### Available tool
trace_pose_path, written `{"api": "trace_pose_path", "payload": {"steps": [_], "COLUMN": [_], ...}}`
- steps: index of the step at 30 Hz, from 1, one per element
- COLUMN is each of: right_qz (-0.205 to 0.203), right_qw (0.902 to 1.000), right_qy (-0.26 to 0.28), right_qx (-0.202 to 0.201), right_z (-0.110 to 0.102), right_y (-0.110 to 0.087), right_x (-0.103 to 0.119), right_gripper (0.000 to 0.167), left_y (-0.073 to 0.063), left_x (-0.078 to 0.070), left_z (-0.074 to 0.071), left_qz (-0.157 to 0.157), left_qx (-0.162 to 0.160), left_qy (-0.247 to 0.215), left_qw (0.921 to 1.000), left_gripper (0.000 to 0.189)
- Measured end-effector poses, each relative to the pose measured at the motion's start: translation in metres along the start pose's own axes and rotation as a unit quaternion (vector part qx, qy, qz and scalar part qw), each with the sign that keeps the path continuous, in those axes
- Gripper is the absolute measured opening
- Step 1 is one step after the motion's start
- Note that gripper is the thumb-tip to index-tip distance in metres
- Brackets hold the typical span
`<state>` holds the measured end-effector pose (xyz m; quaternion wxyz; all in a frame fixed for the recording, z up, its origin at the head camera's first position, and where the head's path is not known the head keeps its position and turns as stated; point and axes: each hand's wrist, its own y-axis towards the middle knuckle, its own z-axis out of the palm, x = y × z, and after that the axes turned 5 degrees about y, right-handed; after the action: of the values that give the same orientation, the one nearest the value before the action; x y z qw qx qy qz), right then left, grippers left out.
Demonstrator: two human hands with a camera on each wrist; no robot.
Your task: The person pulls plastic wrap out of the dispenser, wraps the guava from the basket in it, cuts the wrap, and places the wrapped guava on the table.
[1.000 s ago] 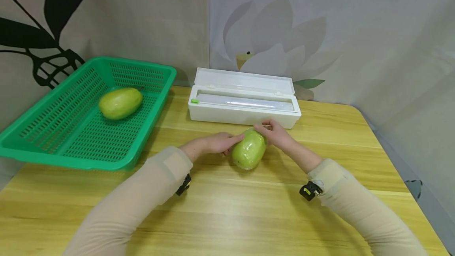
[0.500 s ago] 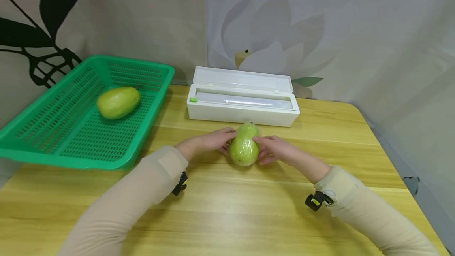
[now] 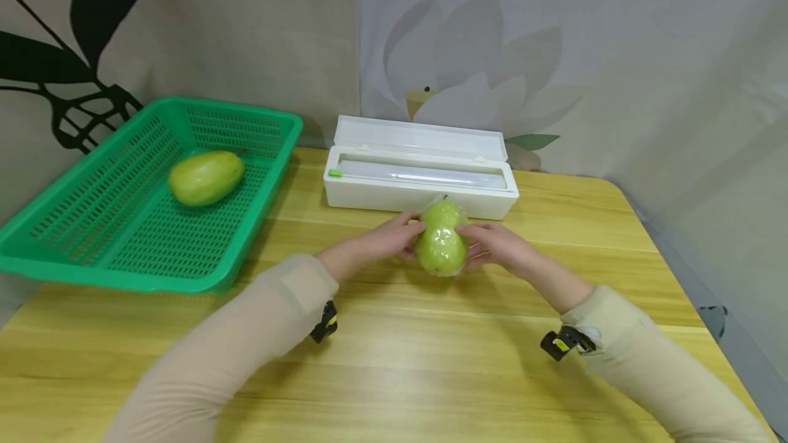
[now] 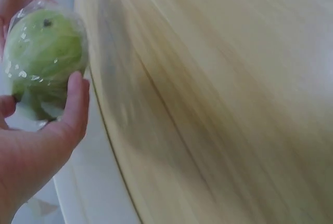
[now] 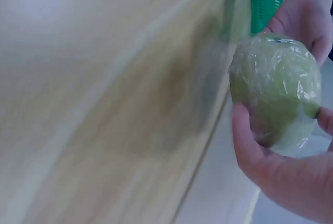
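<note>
In front of cling-film dispenser (image 3: pixel 382 194): left hand (image 3: pixel 386 238) and right hand (image 3: pixel 500 247) pinch opposite sides of film-wrapped pear-shaped fruit (image 3: pixel 442 243). Green basket (image 3: pixel 129 284) left of dispenser.

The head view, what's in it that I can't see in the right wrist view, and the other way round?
Only the head view: the second fruit, the white box's open lid and the roll inside, plus the leaf pattern on the backdrop.

Only the right wrist view: the film's creases close up, with the left hand directly behind the wrapped fruit.

Both: wrapped fruit, left hand, right hand, wooden table and green basket, just partly in the wrist view.
</note>
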<state>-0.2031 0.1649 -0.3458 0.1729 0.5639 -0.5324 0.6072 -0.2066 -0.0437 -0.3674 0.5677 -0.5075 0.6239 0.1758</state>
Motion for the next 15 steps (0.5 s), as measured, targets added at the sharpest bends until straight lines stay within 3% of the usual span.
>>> {"api": "trace_pose_path", "payload": {"steps": [6,15], "right_qz": [-0.017,-0.022], "right_qw": [0.9989,0.9979], "right_qy": [-0.035,-0.016], "right_qx": [-0.025,-0.059], "right_z": [-0.022,-0.065], "right_y": [-0.015,-0.033], "right_x": [0.013,0.027], "right_gripper": [0.061,0.068], "left_y": [0.008,0.036], "left_x": [-0.022,-0.067], "left_z": [0.012,0.037], "left_qz": [0.036,0.033], "left_qx": [-0.033,-0.088], "left_qy": [-0.042,-0.089], "left_qw": [0.9979,0.9916], "left_gripper": [0.052,0.05]}}
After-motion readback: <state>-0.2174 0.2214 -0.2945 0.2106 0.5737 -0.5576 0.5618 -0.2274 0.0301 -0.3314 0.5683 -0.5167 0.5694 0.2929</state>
